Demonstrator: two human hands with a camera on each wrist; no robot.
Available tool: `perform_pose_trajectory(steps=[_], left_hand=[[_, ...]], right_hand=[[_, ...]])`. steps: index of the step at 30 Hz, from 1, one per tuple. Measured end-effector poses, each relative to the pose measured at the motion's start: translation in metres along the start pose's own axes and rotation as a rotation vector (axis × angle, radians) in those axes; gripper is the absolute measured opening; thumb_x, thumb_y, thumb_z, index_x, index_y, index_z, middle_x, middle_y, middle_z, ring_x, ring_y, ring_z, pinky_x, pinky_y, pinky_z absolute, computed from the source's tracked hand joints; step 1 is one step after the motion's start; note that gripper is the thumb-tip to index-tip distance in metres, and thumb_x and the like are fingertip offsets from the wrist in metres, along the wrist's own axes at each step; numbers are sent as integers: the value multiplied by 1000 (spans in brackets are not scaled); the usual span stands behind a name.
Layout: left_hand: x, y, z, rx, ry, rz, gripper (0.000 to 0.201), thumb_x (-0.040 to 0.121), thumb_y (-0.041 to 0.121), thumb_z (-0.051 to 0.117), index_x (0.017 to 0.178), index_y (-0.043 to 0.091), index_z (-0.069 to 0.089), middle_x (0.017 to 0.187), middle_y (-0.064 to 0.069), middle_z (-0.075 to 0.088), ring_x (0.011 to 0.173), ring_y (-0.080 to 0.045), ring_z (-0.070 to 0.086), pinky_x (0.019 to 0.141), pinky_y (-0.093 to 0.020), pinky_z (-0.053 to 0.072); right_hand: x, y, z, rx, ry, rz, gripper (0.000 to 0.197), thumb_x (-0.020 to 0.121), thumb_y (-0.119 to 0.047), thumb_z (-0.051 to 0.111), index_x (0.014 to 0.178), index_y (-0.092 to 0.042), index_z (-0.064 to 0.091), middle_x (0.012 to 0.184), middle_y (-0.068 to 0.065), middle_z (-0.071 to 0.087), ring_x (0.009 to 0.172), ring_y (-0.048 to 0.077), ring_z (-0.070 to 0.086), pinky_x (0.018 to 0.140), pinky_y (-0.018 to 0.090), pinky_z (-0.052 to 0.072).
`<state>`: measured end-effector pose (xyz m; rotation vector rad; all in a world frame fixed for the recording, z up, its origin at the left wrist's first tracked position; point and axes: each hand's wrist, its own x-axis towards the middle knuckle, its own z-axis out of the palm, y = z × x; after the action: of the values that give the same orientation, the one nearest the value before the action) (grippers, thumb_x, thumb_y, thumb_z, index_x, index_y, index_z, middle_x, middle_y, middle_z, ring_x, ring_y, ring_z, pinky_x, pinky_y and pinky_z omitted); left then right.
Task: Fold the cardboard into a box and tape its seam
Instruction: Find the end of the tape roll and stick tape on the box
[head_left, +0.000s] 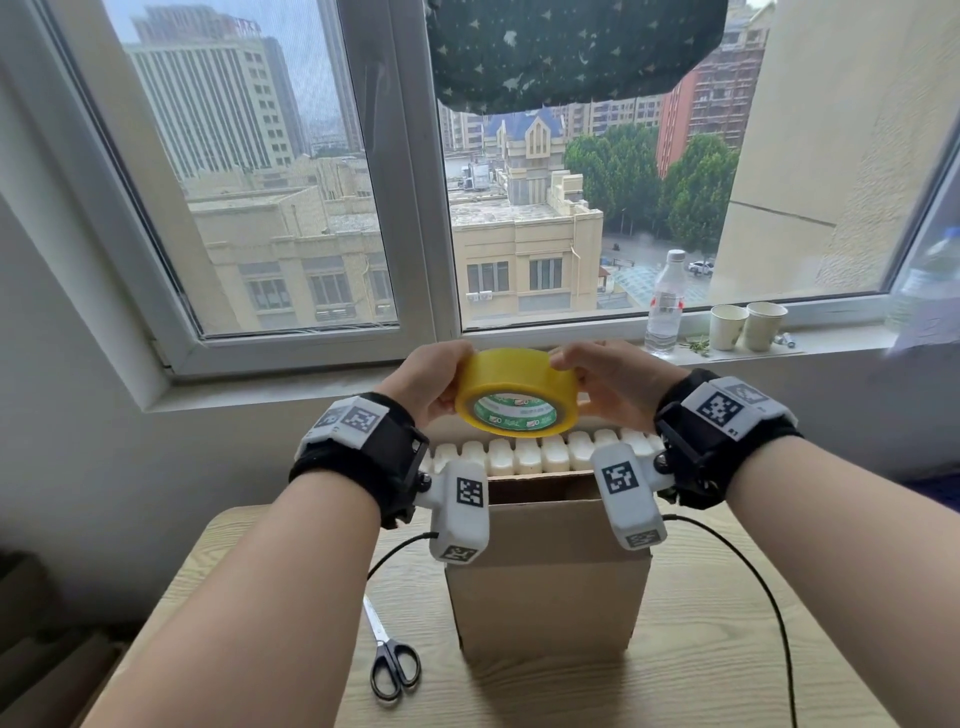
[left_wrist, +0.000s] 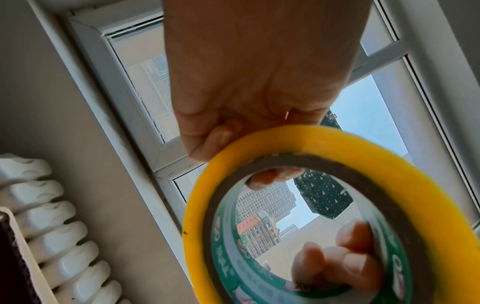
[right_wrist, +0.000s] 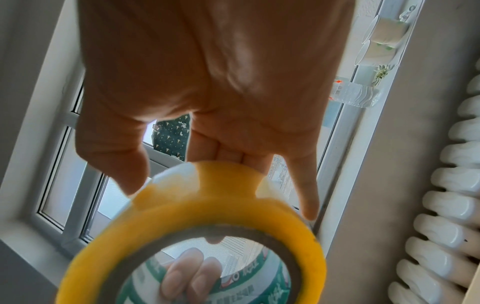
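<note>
I have both hands raised toward the window, holding the tape (head_left: 517, 392) between them above the box (head_left: 548, 571), which stands on the table (head_left: 717, 649). My left hand (head_left: 426, 382) grips the roll's left side; my right hand (head_left: 613, 384) clamps its right. Only the right wrist view shows the right thumb and fingers (right_wrist: 305, 189) spread over the outer band. The left wrist view shows fingertips (left_wrist: 350, 265) through the core. Scissors (head_left: 389, 654) lie left of the box.
</note>
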<state>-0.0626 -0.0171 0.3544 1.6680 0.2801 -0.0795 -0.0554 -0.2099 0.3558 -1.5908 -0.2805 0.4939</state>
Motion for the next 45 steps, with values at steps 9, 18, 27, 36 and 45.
perform_pose_trajectory(steps=[9,18,27,36,45], left_hand=[[-3,-4,-5,-103,-14,12,27,95,14,42,68,15,45,57,-3,41,55,-17,46,60,-27,42],[-7,9,18,453,64,240,50,88,49,44,90,4,67,83,-12,64,76,-28,61,79,-39,50],[-1,8,18,467,81,327,37,90,42,42,67,14,50,65,-9,52,61,-22,50,65,-33,38],[2,3,20,451,110,351,38,84,44,41,58,17,42,61,-7,45,60,-22,46,65,-34,37],[7,4,18,439,115,354,37,82,40,43,53,17,38,58,-5,41,59,-22,42,63,-34,34]], right_hand=[[1,2,0,45,-39,-2,72,52,-34,73,114,-4,52,107,14,49,96,24,55,98,44,47],[3,-1,8,43,39,26,47,64,-22,60,108,-7,54,94,12,47,82,21,52,81,38,48],[6,1,3,-16,22,20,47,84,-26,66,121,1,57,104,16,56,92,25,59,91,45,50],[4,0,7,39,51,-1,26,77,-13,57,100,-2,58,88,12,53,84,22,52,83,42,46],[7,3,5,-26,59,-34,26,79,-22,74,97,-4,66,97,15,61,94,28,60,89,46,52]])
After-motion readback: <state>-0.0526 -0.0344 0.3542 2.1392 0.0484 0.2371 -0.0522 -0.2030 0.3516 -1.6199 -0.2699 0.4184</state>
